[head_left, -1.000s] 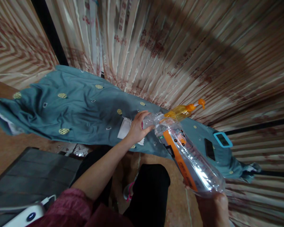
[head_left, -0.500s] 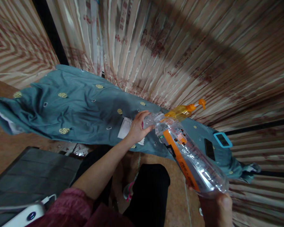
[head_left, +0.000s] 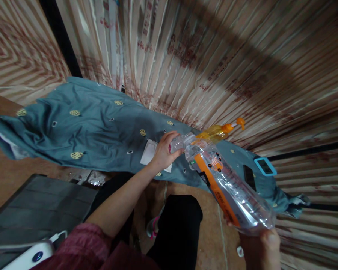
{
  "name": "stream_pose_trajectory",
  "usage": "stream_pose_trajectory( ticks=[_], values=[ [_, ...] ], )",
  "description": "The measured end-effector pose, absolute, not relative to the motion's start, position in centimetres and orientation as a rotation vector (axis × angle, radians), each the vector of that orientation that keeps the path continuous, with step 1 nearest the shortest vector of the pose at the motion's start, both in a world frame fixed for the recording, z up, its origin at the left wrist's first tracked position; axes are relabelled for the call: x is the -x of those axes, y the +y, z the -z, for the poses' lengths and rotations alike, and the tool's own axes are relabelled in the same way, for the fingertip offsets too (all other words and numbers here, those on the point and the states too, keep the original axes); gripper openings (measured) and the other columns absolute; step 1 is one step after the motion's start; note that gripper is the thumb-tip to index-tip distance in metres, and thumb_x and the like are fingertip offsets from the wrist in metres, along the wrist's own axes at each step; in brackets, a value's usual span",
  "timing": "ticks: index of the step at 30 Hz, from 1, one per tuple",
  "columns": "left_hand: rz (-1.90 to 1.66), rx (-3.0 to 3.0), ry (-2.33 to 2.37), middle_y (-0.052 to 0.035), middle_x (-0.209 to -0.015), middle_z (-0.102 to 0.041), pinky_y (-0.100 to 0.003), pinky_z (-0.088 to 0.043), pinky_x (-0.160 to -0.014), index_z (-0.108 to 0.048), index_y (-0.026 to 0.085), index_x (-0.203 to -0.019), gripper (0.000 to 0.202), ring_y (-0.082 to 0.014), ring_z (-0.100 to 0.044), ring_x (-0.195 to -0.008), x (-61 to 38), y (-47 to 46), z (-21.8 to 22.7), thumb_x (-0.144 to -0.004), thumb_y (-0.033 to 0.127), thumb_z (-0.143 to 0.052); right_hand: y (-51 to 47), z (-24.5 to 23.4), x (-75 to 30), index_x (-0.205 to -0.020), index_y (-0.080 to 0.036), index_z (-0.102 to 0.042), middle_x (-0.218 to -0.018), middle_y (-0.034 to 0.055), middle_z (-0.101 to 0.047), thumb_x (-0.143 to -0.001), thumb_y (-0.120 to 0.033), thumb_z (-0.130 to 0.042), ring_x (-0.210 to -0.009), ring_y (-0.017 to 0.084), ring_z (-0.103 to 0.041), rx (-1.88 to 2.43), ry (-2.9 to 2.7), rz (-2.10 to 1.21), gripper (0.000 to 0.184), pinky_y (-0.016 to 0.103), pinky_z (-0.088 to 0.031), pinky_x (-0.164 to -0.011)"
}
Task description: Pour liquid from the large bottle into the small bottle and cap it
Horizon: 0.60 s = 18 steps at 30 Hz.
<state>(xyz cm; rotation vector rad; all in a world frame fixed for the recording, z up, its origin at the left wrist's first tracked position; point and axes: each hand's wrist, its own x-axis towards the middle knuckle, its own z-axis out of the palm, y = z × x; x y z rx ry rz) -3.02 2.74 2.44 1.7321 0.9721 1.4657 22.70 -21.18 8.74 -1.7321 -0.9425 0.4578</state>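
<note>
A clear plastic bottle (head_left: pixel 228 183) with an orange label lies tilted across the middle, its neck pointing up and left. My left hand (head_left: pixel 165 152) is closed round the bottle's neck and cap end. My right hand (head_left: pixel 260 249) grips the bottle's base at the lower right; only part of that hand shows. Behind the neck stands an orange pump bottle (head_left: pixel 218 132) on a teal cloth (head_left: pixel 81 127) with small gold patches, which covers a long narrow surface.
A white card (head_left: pixel 148 152), a black phone (head_left: pixel 249 178) and a blue-framed device (head_left: pixel 265 166) lie on the cloth. Striped curtains (head_left: pixel 214 56) hang behind. A dark grey mat (head_left: pixel 39 210) and a white device with a cable (head_left: pixel 30 257) are at the lower left.
The bottle's base and my right hand have drifted slightly right and down. My left hand stays on the neck.
</note>
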Motion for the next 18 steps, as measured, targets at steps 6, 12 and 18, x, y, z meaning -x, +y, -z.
stream_pose_trajectory(
  ticks=[6,12,18],
  values=[
    [-1.464,-1.741,0.968,-0.0136,-0.134,-0.063,-0.049,-0.046,-0.111,-0.060,0.020,-0.121,0.048,-0.0288,-0.060,-0.126,3.07,2.70,-2.54,-0.075,0.022,-0.077,-20.78,-8.72,-23.35,-0.135,-0.017,-0.057,-0.100,0.0148,-0.075,-0.059,-0.071,-0.065,-0.071,0.030,-0.071,1.680,-0.880,-0.629,0.094,0.044,-0.059,-0.059],
    [-1.471,-1.736,0.966,-0.0137,-0.133,-0.063,-0.049,-0.046,-0.111,-0.061,0.020,-0.119,0.046,-0.0283,-0.060,-0.126,3.10,2.66,-2.63,-0.076,0.024,-0.076,-20.60,-9.29,-23.24,-0.136,-0.017,-0.055,-0.103,0.0174,-0.074,-0.056,-0.076,-0.068,-0.066,0.029,-0.071,1.626,-0.844,-0.706,0.101,0.045,-0.060,-0.056],
    [-1.490,-1.725,0.965,-0.0126,-0.130,-0.065,-0.046,-0.049,-0.108,-0.062,0.021,-0.117,0.036,-0.0267,-0.062,-0.122,3.10,2.74,-2.80,-0.084,0.031,-0.071,-21.26,-8.55,-22.84,-0.138,-0.017,-0.053,-0.103,0.0175,-0.075,-0.056,-0.074,-0.072,-0.070,0.031,-0.072,1.626,-0.839,-0.679,0.102,0.046,-0.060,-0.056]
  ],
)
